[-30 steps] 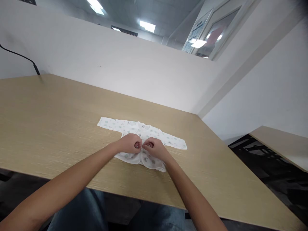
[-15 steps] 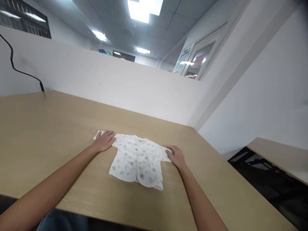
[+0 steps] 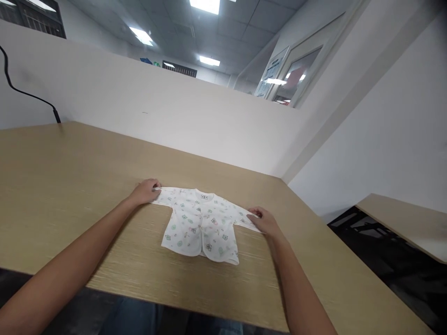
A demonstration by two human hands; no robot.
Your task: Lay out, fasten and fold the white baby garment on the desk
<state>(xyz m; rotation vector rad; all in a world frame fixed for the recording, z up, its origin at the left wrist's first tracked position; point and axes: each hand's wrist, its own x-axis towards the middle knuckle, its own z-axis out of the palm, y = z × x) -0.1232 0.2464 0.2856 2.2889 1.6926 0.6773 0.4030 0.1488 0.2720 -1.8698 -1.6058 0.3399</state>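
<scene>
A white baby shirt [image 3: 199, 223] with small green and grey prints lies spread face up on the wooden table, its neck toward the far side and its sleeves stretched out sideways. At the end of the left-hand sleeve, my left hand [image 3: 145, 190] is closed, with the cuff pinched between thumb and fingers. My right hand [image 3: 266, 220] has its fingers curled over the end of the other sleeve, hiding that cuff. The shirt's two front edges meet down the middle, and its lower corners curve apart slightly.
The light wooden table [image 3: 104, 163] runs back to a low white partition [image 3: 174, 116]. A black cable [image 3: 33, 96] hangs at the far left. Off to the right, beyond a gap, stands another wooden surface [image 3: 405, 218] with dark framing below.
My left hand went from lying flat on the sleeve to gripping its end. My right hand slid outward along the other sleeve, showing more of it. The view shifted slightly.
</scene>
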